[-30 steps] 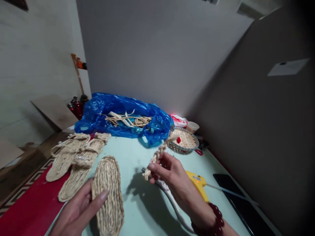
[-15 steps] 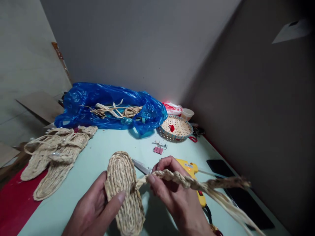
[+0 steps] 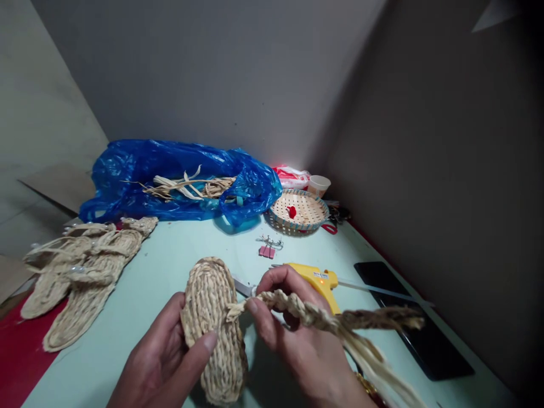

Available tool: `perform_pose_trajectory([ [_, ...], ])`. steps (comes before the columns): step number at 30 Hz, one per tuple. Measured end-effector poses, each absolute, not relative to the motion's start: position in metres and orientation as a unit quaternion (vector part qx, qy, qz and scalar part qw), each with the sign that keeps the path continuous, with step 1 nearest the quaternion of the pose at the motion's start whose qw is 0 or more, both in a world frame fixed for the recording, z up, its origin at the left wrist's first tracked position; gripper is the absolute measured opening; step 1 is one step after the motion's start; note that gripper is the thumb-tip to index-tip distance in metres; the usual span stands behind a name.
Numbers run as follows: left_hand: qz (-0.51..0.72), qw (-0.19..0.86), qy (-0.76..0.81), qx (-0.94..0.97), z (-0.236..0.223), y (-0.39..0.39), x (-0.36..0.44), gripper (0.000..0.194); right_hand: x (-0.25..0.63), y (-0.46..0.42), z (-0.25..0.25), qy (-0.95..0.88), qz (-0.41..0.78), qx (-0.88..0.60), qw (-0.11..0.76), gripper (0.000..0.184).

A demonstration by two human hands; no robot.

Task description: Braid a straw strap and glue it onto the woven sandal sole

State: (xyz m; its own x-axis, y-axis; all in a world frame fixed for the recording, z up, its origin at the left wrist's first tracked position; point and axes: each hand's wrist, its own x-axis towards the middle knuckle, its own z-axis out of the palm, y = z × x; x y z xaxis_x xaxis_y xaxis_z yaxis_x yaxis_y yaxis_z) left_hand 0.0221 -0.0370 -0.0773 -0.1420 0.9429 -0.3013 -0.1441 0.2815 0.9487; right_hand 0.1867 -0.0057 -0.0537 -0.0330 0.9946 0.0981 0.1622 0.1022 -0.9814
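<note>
My left hand point(image 3: 170, 345) grips a woven straw sandal sole point(image 3: 215, 340) by its left side, thumb lying across its face. The sole stands roughly upright, toe or heel end up. In my right hand point(image 3: 297, 334) is a braided straw cord point(image 3: 293, 306), pinched between thumb and fingers near its left end. That end touches the sole's right edge and overlaps its face a little. Loose strands point(image 3: 378, 362) and a darker tail trail off to the right. Behind my right hand lie scissors point(image 3: 243, 287), partly hidden, and a yellow glue gun point(image 3: 317, 280) with a glue stick in it.
Finished-looking straw sandals point(image 3: 89, 272) lie at the left on a red surface point(image 3: 17, 340). A blue plastic bag point(image 3: 127, 170) with straw strips point(image 3: 182, 187) is at the back, beside a woven basket point(image 3: 301, 209). A pink binder clip point(image 3: 267, 251) and a black phone-like slab point(image 3: 425, 340) are on the table.
The cord's left end has shifted up and left onto the sole's face. My view has turned slightly right. Both hands keep their hold.
</note>
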Motion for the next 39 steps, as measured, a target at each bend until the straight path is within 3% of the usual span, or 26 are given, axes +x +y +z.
perform_pose_trajectory([
  [11, 0.498, 0.593, 0.542, 0.326, -0.076, -0.036, 0.024, 0.066, 0.184, -0.009, -0.072, -0.642, 0.327, -0.536, 0.44, 0.011],
  [20, 0.532, 0.599, 0.524, 0.29, -0.077, -0.036, 0.031, 0.071, 0.179, -0.009, -0.07, -0.682, 0.271, -0.484, 0.476, 0.012],
  [32, 0.509, 0.598, 0.53, 0.32, -0.061, -0.038, 0.037, 0.036, 0.177, -0.021, -0.08, -0.757, 0.145, -0.36, 0.525, 0.022],
  [39, 0.482, 0.535, 0.582, 0.378, -0.059, -0.037, 0.035, 0.041, 0.174, -0.024, -0.082, -0.755, 0.113, -0.381, 0.522, 0.017],
])
